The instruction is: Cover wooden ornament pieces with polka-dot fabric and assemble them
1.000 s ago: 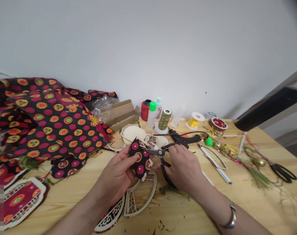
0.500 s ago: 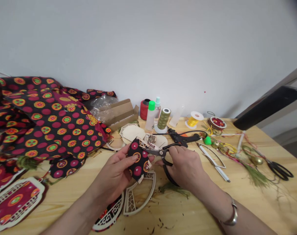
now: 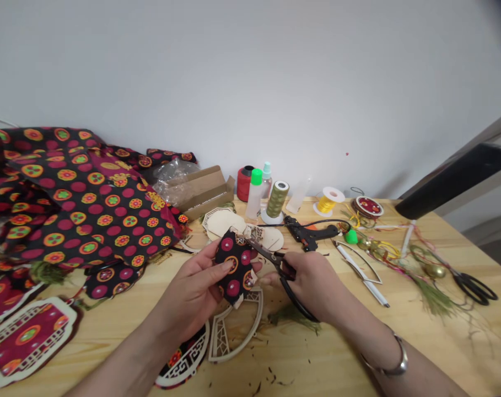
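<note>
Pinching the dotted cloth piece (image 3: 238,274) between thumb and fingers, your left hand (image 3: 200,286) holds it above the middle of the wooden surface (image 3: 337,358). Your right hand (image 3: 314,281) curls its fingers around the handles of the scissors (image 3: 270,256), with the blades at the cloth's top edge. Near the surface's back edge stand a green-capped bottle (image 3: 254,198) and an olive spool (image 3: 278,199).
</note>
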{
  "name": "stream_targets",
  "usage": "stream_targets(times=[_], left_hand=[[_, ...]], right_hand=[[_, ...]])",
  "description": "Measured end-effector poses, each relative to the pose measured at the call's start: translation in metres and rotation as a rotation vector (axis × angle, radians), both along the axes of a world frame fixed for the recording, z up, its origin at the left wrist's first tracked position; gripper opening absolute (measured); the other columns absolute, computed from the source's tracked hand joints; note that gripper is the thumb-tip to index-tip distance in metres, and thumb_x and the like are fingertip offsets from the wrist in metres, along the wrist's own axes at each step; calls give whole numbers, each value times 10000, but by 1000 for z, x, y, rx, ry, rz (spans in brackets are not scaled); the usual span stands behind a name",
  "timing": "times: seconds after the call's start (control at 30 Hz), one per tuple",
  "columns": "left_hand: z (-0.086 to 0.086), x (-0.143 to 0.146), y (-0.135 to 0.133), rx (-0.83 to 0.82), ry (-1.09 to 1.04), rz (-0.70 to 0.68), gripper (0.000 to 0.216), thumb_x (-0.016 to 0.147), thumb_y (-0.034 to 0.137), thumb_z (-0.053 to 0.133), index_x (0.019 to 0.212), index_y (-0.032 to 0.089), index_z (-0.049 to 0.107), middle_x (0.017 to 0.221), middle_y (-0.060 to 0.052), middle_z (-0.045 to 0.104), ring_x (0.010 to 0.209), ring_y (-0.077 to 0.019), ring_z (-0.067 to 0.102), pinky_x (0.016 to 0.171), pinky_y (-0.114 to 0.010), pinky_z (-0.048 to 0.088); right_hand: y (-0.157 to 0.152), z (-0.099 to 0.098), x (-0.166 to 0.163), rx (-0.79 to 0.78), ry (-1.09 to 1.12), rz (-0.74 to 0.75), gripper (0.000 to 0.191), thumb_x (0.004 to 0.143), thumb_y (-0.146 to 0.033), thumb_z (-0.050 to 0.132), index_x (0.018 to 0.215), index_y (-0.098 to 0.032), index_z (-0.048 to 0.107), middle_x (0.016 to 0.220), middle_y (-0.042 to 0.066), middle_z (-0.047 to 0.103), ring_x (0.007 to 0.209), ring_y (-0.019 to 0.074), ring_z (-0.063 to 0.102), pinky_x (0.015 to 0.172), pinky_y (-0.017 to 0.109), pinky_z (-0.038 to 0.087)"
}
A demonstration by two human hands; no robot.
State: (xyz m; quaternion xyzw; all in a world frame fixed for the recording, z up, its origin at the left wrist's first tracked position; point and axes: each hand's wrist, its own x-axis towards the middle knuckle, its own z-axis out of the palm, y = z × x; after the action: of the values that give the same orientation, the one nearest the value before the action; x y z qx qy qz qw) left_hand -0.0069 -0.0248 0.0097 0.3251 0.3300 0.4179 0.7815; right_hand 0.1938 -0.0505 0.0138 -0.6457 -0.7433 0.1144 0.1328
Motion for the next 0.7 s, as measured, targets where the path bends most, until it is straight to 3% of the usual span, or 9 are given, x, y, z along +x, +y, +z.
stream_targets(times=[0.1, 0.33, 0.7], left_hand=[[0, 0, 1, -8, 8, 7, 351, 776, 97, 593, 1114, 191, 603, 1058, -106, 696, 866, -224, 686, 682, -266, 559], [1, 4, 1, -30, 41, 38, 348, 763, 102, 603, 1102, 177, 603, 981, -105, 716, 821, -216, 692, 624, -241, 548], [0, 2, 1, -61, 63, 45, 350, 761, 97, 588, 1104, 165, 596, 915, -109, 724, 774, -229, 695, 687, -335, 559]], right_hand=[[2, 2, 0, -36, 5, 12, 407, 828, -529, 473, 612, -191, 540, 533, -8, 582, 468, 106, 457, 451, 217, 247], [4, 2, -4, 117, -246, -28, 397, 797, -550, 488, 750, -172, 598, 668, 69, 654, 598, 190, 602, 511, 274, 290], [4, -9, -2, 265, -313, -9, 366, 804, -496, 529, 701, -158, 627, 668, 93, 663, 659, 226, 624, 519, 290, 304]])
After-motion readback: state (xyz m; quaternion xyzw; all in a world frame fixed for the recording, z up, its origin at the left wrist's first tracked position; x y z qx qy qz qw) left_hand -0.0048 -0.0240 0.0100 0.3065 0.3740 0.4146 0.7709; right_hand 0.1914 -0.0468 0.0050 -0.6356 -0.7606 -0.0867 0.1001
